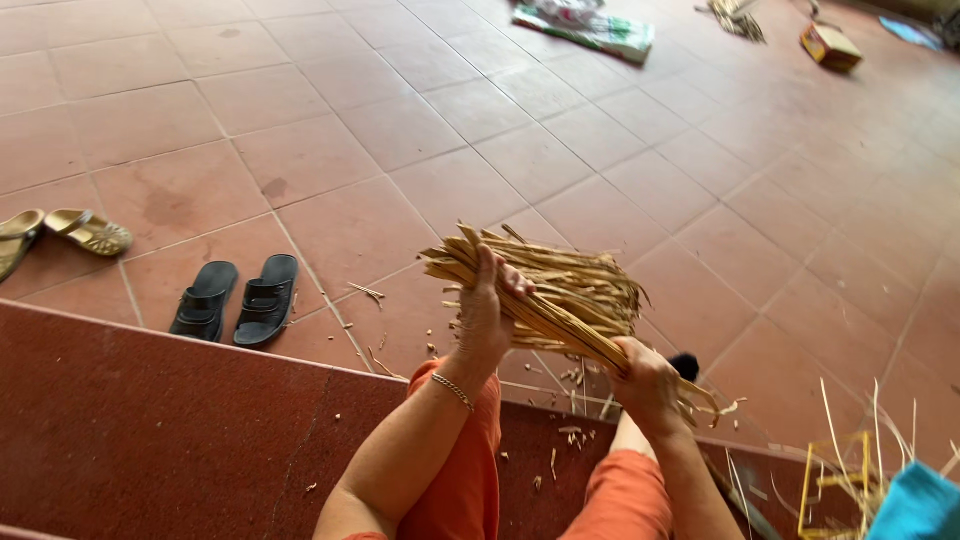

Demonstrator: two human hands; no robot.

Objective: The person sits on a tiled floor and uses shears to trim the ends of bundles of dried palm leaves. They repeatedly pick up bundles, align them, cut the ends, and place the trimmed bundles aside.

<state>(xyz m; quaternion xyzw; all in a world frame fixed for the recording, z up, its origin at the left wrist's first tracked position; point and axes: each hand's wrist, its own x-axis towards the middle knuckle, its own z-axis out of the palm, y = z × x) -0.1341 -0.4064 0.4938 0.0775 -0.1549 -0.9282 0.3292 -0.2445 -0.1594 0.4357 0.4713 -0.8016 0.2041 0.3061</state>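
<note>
A thick bundle of pale dry straw stalks is held above my knees, its cut ends pointing up and left. My left hand wraps around the bundle near its upper end, a thin bracelet on the wrist. My right hand grips the lower end of the same bundle, where loose stalks stick out to the right. I sit on a red step in orange trousers.
Black sandals and tan sandals lie on the terracotta tile floor at left. Straw bits litter the floor by my feet. A yellow wire frame with straw and blue cloth sit at bottom right. A sack and box lie far off.
</note>
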